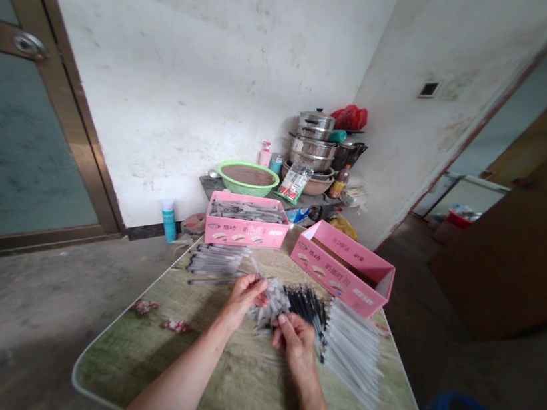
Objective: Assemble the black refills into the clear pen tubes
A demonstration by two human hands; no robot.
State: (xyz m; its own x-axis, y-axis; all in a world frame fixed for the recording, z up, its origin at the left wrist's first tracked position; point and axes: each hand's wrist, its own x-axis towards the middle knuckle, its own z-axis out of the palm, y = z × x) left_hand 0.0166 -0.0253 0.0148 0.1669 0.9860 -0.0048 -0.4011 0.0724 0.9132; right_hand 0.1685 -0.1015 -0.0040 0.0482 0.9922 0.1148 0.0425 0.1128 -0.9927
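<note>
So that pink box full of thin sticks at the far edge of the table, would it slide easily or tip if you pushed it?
The pink box is low and wide, so it would probably slide rather than tip. It looks like thin card, so its walls may flex under a push. Filled nearly to the rim with thin sticks, it is likely heavier than the open pink box beside it.

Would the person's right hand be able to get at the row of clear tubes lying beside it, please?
Probably yes: the right hand rests beside the clear tubes, nothing between them.
</note>
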